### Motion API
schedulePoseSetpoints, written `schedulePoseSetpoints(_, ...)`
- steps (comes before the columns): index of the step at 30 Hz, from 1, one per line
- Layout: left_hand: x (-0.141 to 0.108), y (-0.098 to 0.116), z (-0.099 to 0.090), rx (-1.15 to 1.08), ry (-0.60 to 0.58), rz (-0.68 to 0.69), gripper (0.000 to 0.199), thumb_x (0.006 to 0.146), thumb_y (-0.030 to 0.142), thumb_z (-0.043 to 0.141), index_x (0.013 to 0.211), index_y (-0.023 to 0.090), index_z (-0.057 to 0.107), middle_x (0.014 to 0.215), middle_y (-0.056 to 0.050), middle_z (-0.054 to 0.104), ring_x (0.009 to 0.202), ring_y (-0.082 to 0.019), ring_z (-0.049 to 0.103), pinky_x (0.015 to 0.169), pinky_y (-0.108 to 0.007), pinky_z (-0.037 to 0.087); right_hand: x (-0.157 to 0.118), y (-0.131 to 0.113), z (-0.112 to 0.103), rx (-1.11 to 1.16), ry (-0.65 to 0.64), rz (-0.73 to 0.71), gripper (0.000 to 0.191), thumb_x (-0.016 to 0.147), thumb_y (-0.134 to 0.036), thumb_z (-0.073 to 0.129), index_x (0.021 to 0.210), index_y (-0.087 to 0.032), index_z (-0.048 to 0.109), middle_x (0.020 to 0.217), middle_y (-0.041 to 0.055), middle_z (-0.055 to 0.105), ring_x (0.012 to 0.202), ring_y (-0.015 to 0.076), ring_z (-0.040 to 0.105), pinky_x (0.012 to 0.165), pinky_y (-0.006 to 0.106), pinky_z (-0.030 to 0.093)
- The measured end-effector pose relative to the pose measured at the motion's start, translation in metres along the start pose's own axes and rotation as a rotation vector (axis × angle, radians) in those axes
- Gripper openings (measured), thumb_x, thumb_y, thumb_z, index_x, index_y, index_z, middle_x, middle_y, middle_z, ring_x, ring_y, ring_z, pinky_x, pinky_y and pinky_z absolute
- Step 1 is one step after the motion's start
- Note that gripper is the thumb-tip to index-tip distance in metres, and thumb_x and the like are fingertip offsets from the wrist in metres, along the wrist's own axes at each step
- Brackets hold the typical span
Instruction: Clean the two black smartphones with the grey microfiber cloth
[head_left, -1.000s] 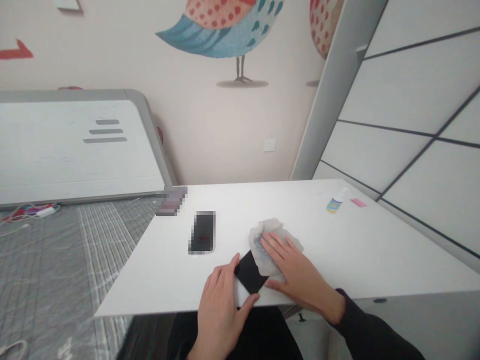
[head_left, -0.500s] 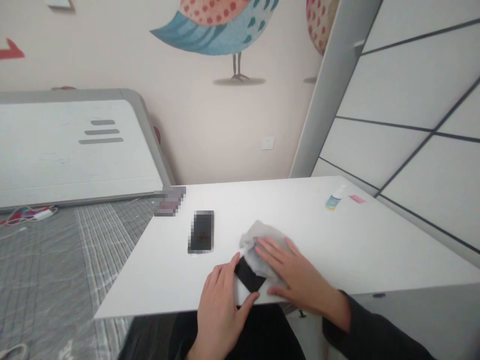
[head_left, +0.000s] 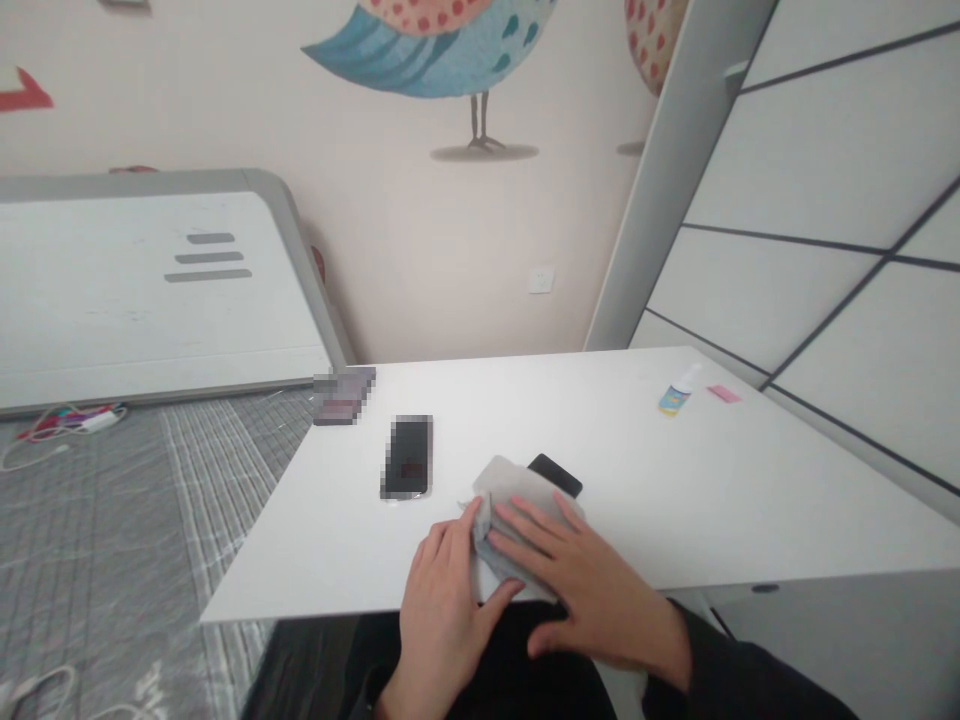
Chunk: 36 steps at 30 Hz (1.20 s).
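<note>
A flat black phone (head_left: 556,475) lies slantwise near the table's front edge; only its far end shows, the rest being covered by a light grey cloth (head_left: 501,474). My left hand (head_left: 442,590) braces the phone's near end, fingers at its left side and thumb at its lower side. Spread over the cloth is my right hand (head_left: 559,555), its fingers pressing the cloth down on the phone and its thumb off to the near side.
On the white table (head_left: 330,550), a second dark phone (head_left: 409,457) lies to the left, with a blurred dark item (head_left: 343,397) beyond it. A small labelled bottle (head_left: 678,393) and a pink slip (head_left: 724,394) lie at the far right.
My right hand has drawn the cloth toward me and left along the phone, baring its far end and covering its near end. My left hand stays at its place.
</note>
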<state>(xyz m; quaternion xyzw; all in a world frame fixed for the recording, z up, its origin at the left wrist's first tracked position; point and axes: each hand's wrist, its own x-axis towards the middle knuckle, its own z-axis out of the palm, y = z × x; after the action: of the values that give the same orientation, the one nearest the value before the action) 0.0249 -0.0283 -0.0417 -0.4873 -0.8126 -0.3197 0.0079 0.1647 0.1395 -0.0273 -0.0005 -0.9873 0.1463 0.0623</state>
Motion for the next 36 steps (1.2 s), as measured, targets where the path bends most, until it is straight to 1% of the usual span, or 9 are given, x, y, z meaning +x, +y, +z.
schedulePoseSetpoints(3, 0.001, 0.001, -0.001, -0.007, -0.007, -0.011, 0.083, 0.075, 0.025, 0.082, 0.146, 0.023, 0.041, 0.123, -0.009, 0.067, 0.112, -0.03, 0.064, 0.096, -0.047, 0.054, 0.006, -0.003, -0.001, -0.009, 0.03, 0.077, 0.094, 0.085, -0.085, 0.043, 0.158, -0.026, 0.034, 0.164, 0.014, 0.031, 0.152, 0.0389, 0.026, 0.121, 0.067, 0.014)
schedulePoseSetpoints(8, 0.003, 0.001, -0.002, -0.043, -0.012, -0.02, 0.091, 0.075, 0.022, 0.08, 0.152, 0.023, 0.031, 0.123, -0.01, 0.066, 0.112, -0.03, 0.065, 0.096, -0.047, 0.055, 0.012, -0.005, -0.004, 0.035, -0.032, 0.027, 0.094, 0.085, -0.085, 0.043, 0.158, -0.027, 0.034, 0.165, 0.0121, 0.03, 0.152, 0.0353, 0.028, 0.123, 0.064, 0.016)
schedulePoseSetpoints(10, 0.003, 0.001, -0.001, -0.062, 0.007, 0.001, 0.098, 0.075, 0.023, 0.081, 0.154, 0.024, 0.024, 0.13, -0.012, 0.064, 0.116, -0.03, 0.064, 0.098, -0.048, 0.055, 0.015, -0.007, -0.005, 0.024, -0.01, 0.081, 0.094, 0.085, -0.084, 0.044, 0.158, -0.024, 0.036, 0.165, 0.0145, 0.028, 0.152, 0.0374, 0.026, 0.122, 0.066, 0.016)
schedulePoseSetpoints(15, 0.005, -0.002, 0.002, -0.058, 0.043, 0.076, 0.11, 0.07, 0.016, 0.08, 0.157, 0.025, 0.013, 0.155, -0.017, 0.045, 0.138, -0.035, 0.05, 0.11, -0.052, 0.048, 0.021, -0.011, -0.006, 0.126, -0.083, -0.028, 0.094, 0.084, -0.085, 0.045, 0.158, -0.027, 0.036, 0.166, 0.0102, 0.029, 0.153, 0.0338, 0.026, 0.125, 0.059, 0.016)
schedulePoseSetpoints(18, 0.005, -0.003, 0.0, -0.054, 0.038, 0.09, 0.106, 0.074, 0.024, 0.079, 0.157, 0.024, 0.014, 0.154, -0.018, 0.045, 0.137, -0.036, 0.051, 0.107, -0.053, 0.05, 0.02, -0.009, -0.006, 0.092, -0.042, 0.057, 0.094, 0.087, -0.083, 0.042, 0.157, -0.021, 0.038, 0.164, 0.0134, 0.03, 0.153, 0.0338, 0.026, 0.125, 0.058, 0.019)
schedulePoseSetpoints(23, 0.006, -0.002, -0.004, -0.072, 0.014, 0.124, 0.098, 0.078, 0.018, 0.073, 0.157, 0.023, 0.016, 0.153, -0.018, 0.047, 0.138, -0.033, 0.051, 0.109, -0.051, 0.049, 0.002, 0.006, -0.004, 0.101, -0.075, -0.073, 0.095, 0.085, -0.084, 0.046, 0.16, -0.028, 0.029, 0.165, 0.0077, 0.03, 0.152, 0.0313, 0.029, 0.126, 0.055, 0.019)
schedulePoseSetpoints(27, 0.006, -0.001, -0.005, -0.077, -0.016, 0.059, 0.102, 0.074, 0.024, 0.08, 0.157, 0.024, 0.019, 0.151, -0.017, 0.05, 0.135, -0.035, 0.054, 0.106, -0.052, 0.05, -0.013, 0.016, -0.003, 0.006, 0.023, 0.051, 0.089, 0.09, -0.08, 0.044, 0.159, -0.025, 0.031, 0.164, 0.0104, 0.03, 0.151, 0.0338, 0.03, 0.124, 0.058, 0.022)
schedulePoseSetpoints(31, 0.007, -0.001, -0.006, -0.081, -0.047, 0.074, 0.102, 0.074, 0.019, 0.08, 0.156, 0.023, 0.02, 0.147, -0.016, 0.054, 0.13, -0.033, 0.057, 0.105, -0.051, 0.051, -0.018, 0.012, -0.002, 0.057, -0.049, -0.064, 0.1, 0.082, -0.085, 0.049, 0.161, -0.029, 0.025, 0.165, 0.0065, 0.03, 0.151, 0.0329, 0.031, 0.125, 0.056, 0.02)
schedulePoseSetpoints(36, 0.006, -0.003, -0.005, -0.057, -0.046, 0.069, 0.099, 0.076, 0.025, 0.08, 0.156, 0.023, 0.022, 0.146, -0.017, 0.054, 0.131, -0.035, 0.055, 0.105, -0.054, 0.05, -0.016, 0.013, -0.001, -0.001, 0.047, 0.079, 0.084, 0.092, -0.078, 0.042, 0.159, -0.028, 0.032, 0.164, 0.008, 0.033, 0.151, 0.033, 0.031, 0.123, 0.06, 0.022)
